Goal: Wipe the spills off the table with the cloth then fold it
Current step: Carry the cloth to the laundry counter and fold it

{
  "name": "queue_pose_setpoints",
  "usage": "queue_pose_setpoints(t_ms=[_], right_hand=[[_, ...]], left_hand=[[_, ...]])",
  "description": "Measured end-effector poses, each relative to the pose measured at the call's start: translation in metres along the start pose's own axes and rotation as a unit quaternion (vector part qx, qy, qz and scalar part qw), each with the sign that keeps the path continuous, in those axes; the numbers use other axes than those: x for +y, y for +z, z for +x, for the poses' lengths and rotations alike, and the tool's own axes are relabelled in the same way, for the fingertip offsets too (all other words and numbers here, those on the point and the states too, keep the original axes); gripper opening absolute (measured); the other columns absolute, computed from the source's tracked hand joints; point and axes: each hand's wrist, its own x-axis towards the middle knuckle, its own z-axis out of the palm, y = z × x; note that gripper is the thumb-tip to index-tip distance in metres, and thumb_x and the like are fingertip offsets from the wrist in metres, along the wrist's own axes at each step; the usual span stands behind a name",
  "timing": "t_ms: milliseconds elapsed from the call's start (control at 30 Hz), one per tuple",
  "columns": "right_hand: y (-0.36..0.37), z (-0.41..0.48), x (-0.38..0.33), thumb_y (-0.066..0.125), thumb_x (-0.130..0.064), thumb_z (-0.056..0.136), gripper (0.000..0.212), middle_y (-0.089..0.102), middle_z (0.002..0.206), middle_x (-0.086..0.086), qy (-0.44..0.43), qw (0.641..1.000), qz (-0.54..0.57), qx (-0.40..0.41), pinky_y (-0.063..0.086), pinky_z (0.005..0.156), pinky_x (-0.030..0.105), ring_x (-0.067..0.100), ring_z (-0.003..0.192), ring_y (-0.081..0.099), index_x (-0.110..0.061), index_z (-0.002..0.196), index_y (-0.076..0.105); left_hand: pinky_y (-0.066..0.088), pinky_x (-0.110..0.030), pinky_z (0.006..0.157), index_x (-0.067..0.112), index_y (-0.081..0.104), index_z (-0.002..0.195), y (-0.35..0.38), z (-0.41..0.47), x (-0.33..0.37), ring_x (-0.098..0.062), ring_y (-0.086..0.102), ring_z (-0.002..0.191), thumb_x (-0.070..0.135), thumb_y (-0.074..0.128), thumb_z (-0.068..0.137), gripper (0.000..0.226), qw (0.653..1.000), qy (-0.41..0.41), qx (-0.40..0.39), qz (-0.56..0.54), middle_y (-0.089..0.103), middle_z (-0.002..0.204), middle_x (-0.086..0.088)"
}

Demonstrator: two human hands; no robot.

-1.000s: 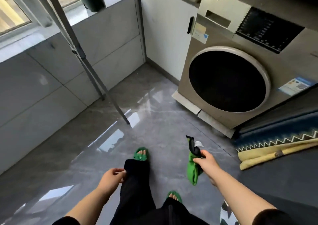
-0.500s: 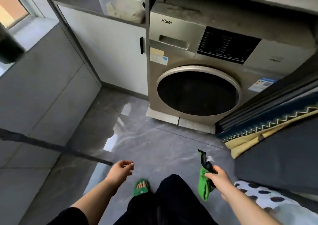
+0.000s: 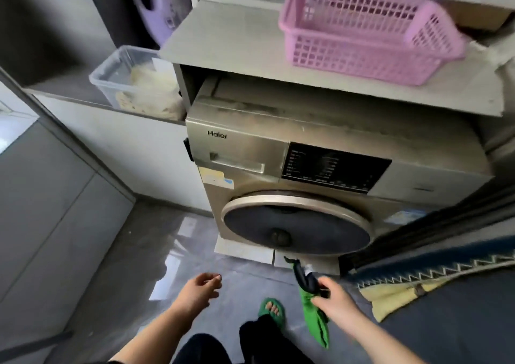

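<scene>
counter (image 3: 228, 46): grey, above washing machine (image 3: 250, 146), carries pink basket (image 3: 367, 29) | right hand (image 3: 335, 299): fingers curled round green cloth (image 3: 315, 322), which hangs over grey floor (image 3: 167, 238) | left hand (image 3: 198, 288): loosely curled, holds nothing

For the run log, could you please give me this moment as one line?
right hand: grips green cloth | left hand: empty, fingers loosely curled | ahead: washing machine under shelf with pink basket
</scene>
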Motion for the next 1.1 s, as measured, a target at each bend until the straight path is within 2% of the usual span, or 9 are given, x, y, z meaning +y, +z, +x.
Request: queue_pose_setpoints(t_ms=[133,233,400,500,600,733,767,867,1100], right_hand=[[-0.025,0.012,-0.098,0.065,0.006,0.076,0.023,0.061,0.084,-0.004,-0.136,0.990,0.005,-0.046,0.039,0.068,0.011,0.008,0.080,0.054,-0.012,0.091,0.062],[-0.037,0.007,-0.158,0.064,0.007,0.076,0.024,0.069,0.082,-0.006,-0.182,0.977,0.082,-0.079,0.045,0.071,0.014,0.001,0.079,0.060,-0.013,0.090,0.065],[-0.036,-0.001,-0.232,0.059,0.013,0.080,0.027,0.072,0.092,0.005,-0.225,0.947,0.222,-0.053,0.051,0.075,0.020,0.009,0.087,0.064,-0.007,0.098,0.065],[-0.030,-0.009,-0.270,0.067,0.001,0.081,0.025,0.072,0.102,0.009,-0.250,0.928,0.270,-0.064,0.053,0.082,0.028,0.018,0.098,0.067,-0.007,0.104,0.065],[-0.028,-0.013,-0.306,0.073,-0.019,0.076,0.035,0.070,0.110,0.012,-0.279,0.915,0.285,-0.063,0.051,0.094,0.036,0.025,0.107,0.064,-0.010,0.109,0.066],[-0.030,-0.007,-0.354,0.065,-0.023,0.078,0.026,0.071,0.109,0.008,-0.323,0.894,0.310,-0.011,0.050,0.093,0.032,0.019,0.106,0.065,-0.015,0.103,0.071],[-0.032,-0.005,-0.365,0.064,-0.024,0.078,0.024,0.071,0.107,0.007,-0.325,0.890,0.319,0.007,0.051,0.091,0.034,0.020,0.104,0.065,-0.018,0.099,0.071],[-0.040,0.006,-0.390,0.066,-0.027,0.073,0.024,0.072,0.104,0.007,-0.331,0.873,0.352,0.071,0.055,0.080,0.035,0.019,0.099,0.067,-0.016,0.094,0.071],[-0.080,0.006,-0.446,0.071,-0.051,0.072,0.036,0.067,0.093,-0.005,-0.479,0.823,0.226,0.206,0.047,0.084,0.019,0.008,0.090,0.061,-0.018,0.085,0.064]], left_hand=[[0.049,-0.029,0.087,0.024,0.064,0.107,0.004,-0.002,0.079,-0.009,0.066,0.095,0.040,0.060,0.093,0.022,0.995,0.073,-0.062,-0.021,0.070,0.111,0.001],[0.049,-0.028,0.093,0.032,0.065,0.113,-0.005,-0.009,0.138,-0.001,0.063,0.105,0.062,0.062,0.082,0.043,0.980,0.157,-0.123,-0.020,0.070,0.110,0.013],[0.051,-0.033,0.095,0.025,0.065,0.120,-0.028,-0.011,0.214,-0.017,0.064,0.114,0.046,0.061,0.091,0.037,0.942,0.240,-0.230,-0.058,0.070,0.119,0.001],[0.057,-0.031,0.084,0.015,0.070,0.108,-0.048,-0.013,0.249,-0.021,0.070,0.100,0.034,0.060,0.094,0.026,0.932,0.313,-0.180,-0.046,0.074,0.105,-0.005],[0.057,-0.035,0.084,0.017,0.072,0.101,-0.076,-0.013,0.278,-0.019,0.072,0.094,0.035,0.057,0.093,0.025,0.915,0.375,-0.145,-0.023,0.076,0.097,-0.003],[0.053,-0.014,0.064,0.017,0.073,0.097,-0.115,-0.008,0.314,-0.007,0.071,0.083,0.030,0.056,0.093,0.021,0.898,0.419,-0.113,-0.074,0.076,0.090,0.004],[0.053,-0.016,0.062,0.016,0.072,0.097,-0.126,-0.006,0.323,-0.007,0.071,0.082,0.027,0.055,0.095,0.021,0.895,0.425,-0.106,-0.086,0.076,0.089,0.003],[0.059,-0.033,0.079,0.018,0.074,0.097,-0.160,0.001,0.348,-0.021,0.071,0.095,0.035,0.058,0.090,0.025,0.888,0.439,-0.064,-0.123,0.075,0.098,-0.006],[0.054,-0.030,0.084,0.010,0.075,0.091,-0.222,0.004,0.399,-0.017,0.071,0.094,0.029,0.069,0.074,0.026,0.859,0.470,-0.041,-0.202,0.075,0.098,-0.009]])
